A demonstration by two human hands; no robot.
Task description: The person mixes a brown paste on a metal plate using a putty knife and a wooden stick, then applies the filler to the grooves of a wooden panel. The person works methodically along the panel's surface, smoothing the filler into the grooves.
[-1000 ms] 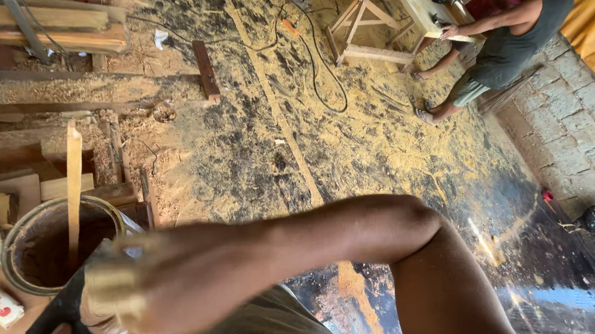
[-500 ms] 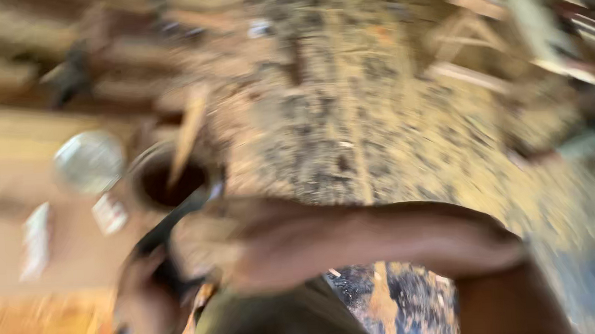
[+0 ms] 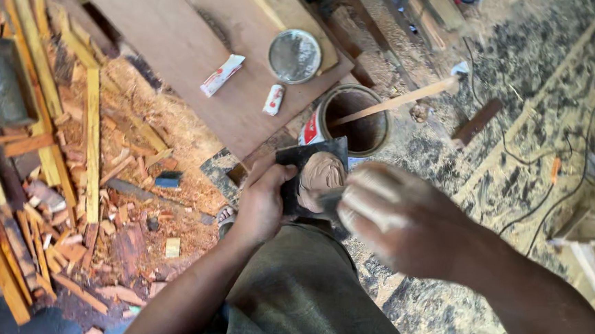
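L hand [image 3: 262, 203] gripping dark board [image 3: 311, 161] w/ brown paste [image 3: 319, 176]; R hand [image 3: 397, 216] blurring, grip unclear. White-red tubes [image 3: 222, 75] lying on plank [image 3: 187, 50].

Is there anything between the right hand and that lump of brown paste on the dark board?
Nothing visible stands between them. The right hand is right beside the brown paste on the dark board held by the left hand. The right hand is blurred, so actual contact is unclear.

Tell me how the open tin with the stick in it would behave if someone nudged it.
The open tin looks squat and wide, so it probably slides rather than tips. The long wooden stick leaning over its rim likely shifts or levers out first. It stands on sawdust-strewn floor, so grip underneath seems poor.
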